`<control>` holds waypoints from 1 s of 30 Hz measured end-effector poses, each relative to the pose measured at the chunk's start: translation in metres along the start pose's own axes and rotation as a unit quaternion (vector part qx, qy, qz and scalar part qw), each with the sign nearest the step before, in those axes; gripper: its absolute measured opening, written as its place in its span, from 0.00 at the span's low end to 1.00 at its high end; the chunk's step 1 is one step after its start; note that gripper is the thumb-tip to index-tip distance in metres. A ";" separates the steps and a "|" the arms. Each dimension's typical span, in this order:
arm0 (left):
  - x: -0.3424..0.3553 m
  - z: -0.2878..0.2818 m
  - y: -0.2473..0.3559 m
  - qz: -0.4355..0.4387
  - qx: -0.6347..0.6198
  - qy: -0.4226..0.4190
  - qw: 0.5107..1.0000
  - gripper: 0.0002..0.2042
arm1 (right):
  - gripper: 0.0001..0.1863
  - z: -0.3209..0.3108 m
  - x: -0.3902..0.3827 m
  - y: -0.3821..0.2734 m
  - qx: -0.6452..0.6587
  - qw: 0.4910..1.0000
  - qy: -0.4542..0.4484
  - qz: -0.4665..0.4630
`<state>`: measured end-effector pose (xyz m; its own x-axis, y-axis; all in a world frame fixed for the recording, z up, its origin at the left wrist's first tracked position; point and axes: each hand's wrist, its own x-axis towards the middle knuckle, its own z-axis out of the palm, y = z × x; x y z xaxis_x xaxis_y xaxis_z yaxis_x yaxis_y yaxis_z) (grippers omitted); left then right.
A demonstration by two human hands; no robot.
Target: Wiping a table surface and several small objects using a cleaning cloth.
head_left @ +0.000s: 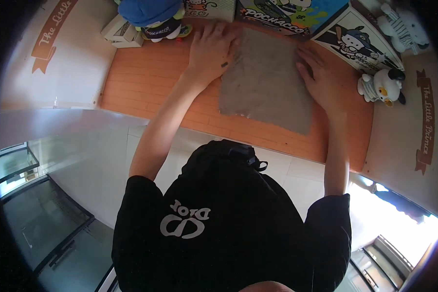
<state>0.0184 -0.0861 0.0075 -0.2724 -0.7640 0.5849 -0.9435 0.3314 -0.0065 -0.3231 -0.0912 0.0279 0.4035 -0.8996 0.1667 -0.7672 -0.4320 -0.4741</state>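
Observation:
A grey-brown cloth (265, 85) lies spread out on the orange wood-grain surface (151, 82), lightly wrinkled, with a ragged near edge. My left hand (209, 56) rests at its far left side, fingers stretched out and the fingertips by the far corner. On the opposite side, my right hand (322, 80) lies along the cloth's upper right edge, its fingers extended and the thumb apart. Neither hand visibly grips anything; whether the fingertips pinch the cloth's edge is hard to see.
A plush toy in a blue cap (153, 17) stands at the far left. Colourful boxes (282, 14) line the back, with a white illustrated box (360, 44) at right. A small dog figure (382, 87) sits below it. White panels (48, 68) enclose both sides.

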 end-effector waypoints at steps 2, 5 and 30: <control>0.010 -0.006 0.001 -0.078 0.041 -0.083 0.993 0.22 | 0.24 0.000 0.005 0.007 -0.014 1.000 0.000 -0.003; 0.011 -0.012 0.003 -0.108 0.023 -0.122 0.986 0.22 | 0.25 0.001 0.008 0.009 -0.014 1.000 0.008 -0.008; -0.136 -0.117 -0.088 -0.196 0.043 -0.167 0.965 0.29 | 0.40 0.013 -0.031 -0.068 0.070 0.982 -0.148 -0.091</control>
<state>0.1601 0.0534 0.0237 0.0757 -0.9619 0.2629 -0.9947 -0.0546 0.0866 -0.2770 -0.0331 0.0436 0.6700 -0.7423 0.0109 -0.6021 -0.5518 -0.5771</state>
